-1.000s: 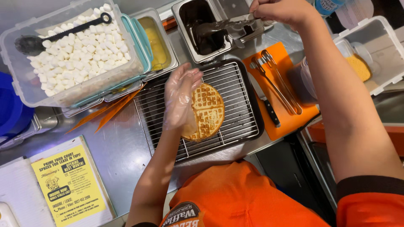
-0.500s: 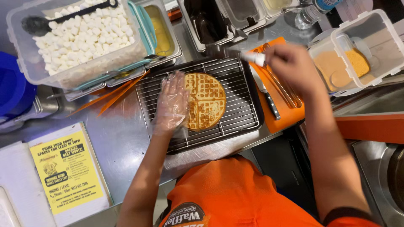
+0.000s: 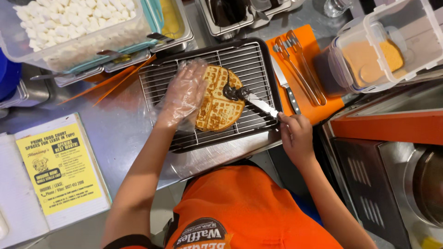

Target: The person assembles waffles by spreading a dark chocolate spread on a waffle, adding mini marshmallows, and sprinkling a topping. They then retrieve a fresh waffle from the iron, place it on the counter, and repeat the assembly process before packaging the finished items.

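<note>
A steel desk [image 3: 124,138] at a food stall carries a dark tray with a wire rack [image 3: 249,60], on which a round waffle [image 3: 217,106] lies flat. The left hand [image 3: 182,94], in a clear plastic glove, rests spread and flat on the waffle's left edge, while the right hand [image 3: 295,136] has its grip pinched around the handle of a spreading knife [image 3: 258,103], whose tip lays dark sauce [image 3: 230,92] on the waffle's upper right part. Beside the rack, an orange board [image 3: 323,103] holds tongs [image 3: 300,64] and a knife [image 3: 286,90], and a tub of marshmallows [image 3: 78,27] stands beyond the rack's left corner.

orange shirt [image 3: 244,207], clear plastic glove on left hand [image 3: 182,94].
</note>
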